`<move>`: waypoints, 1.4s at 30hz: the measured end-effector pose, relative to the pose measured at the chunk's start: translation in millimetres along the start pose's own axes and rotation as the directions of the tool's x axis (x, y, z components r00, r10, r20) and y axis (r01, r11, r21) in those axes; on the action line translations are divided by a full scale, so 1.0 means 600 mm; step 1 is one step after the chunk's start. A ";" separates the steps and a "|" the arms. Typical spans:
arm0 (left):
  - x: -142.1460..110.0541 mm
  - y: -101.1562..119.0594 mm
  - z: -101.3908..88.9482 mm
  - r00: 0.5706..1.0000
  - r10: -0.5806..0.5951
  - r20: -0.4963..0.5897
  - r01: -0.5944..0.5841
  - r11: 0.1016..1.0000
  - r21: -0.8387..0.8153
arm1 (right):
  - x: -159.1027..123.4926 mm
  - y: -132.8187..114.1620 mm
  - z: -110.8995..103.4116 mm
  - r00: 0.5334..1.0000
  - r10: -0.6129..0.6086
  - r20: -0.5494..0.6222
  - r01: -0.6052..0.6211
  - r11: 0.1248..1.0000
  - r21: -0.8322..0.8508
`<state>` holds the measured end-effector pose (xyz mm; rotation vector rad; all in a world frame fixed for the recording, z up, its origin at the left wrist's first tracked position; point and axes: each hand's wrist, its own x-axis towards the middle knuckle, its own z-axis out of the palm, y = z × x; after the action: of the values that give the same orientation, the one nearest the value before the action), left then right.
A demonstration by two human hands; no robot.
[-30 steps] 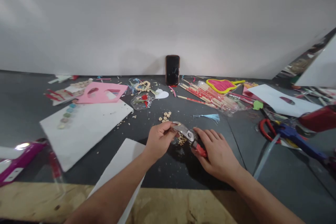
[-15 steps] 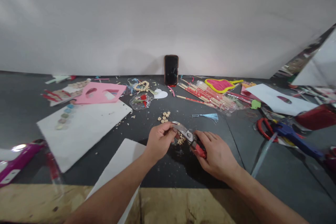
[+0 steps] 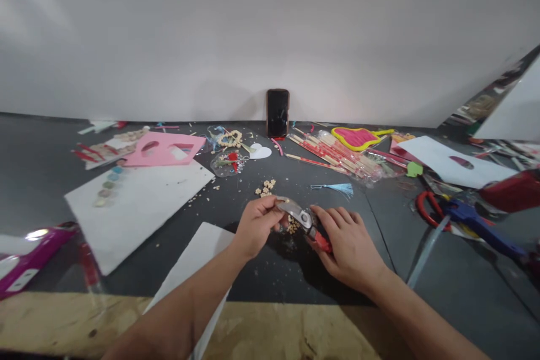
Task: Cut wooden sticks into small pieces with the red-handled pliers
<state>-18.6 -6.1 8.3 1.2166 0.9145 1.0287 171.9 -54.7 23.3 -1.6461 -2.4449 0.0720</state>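
My right hand point(image 3: 346, 244) is wrapped around the red handles of a pair of metal cutters point(image 3: 300, 217), whose jaws point left. My left hand point(image 3: 256, 223) pinches a small pale bit at the jaw tips; I cannot make out what it is. Under the jaws lies a small heap of beige cut pieces point(image 3: 291, 227) on the dark table point(image 3: 42, 169). A second cluster of beige pieces point(image 3: 265, 187) lies just beyond my left hand.
White sheets point(image 3: 135, 202) and a pink card with cut-outs point(image 3: 162, 149) lie to the left. A phone point(image 3: 277, 112) leans on the wall. Red-and-beige sticks point(image 3: 333, 154), a blue tassel point(image 3: 337, 187), red scissors point(image 3: 426, 205) and a blue tool point(image 3: 481, 222) lie to the right.
Both hands stay at the cutters with barely any shift. Only the camera view has swayed slightly.
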 end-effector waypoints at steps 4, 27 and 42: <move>0.001 0.001 0.001 0.988 -0.140 0.066 0.152 0.964 -0.218 | -0.001 0.005 0.000 1.000 -0.026 -0.001 0.026 1.000 0.017; -0.001 0.007 0.005 0.996 0.060 -0.071 -0.049 0.987 0.150 | -0.001 0.001 0.008 0.999 0.010 -0.044 -0.006 0.995 0.097; -0.004 0.004 -0.003 0.991 0.132 -0.035 -0.112 0.929 0.352 | 0.002 0.009 0.002 1.000 -0.012 -0.011 0.013 0.996 0.085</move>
<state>-21.6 -7.5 10.6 1.5632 1.1119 1.0317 176.1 -51.6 21.7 -1.5919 -2.4091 0.1635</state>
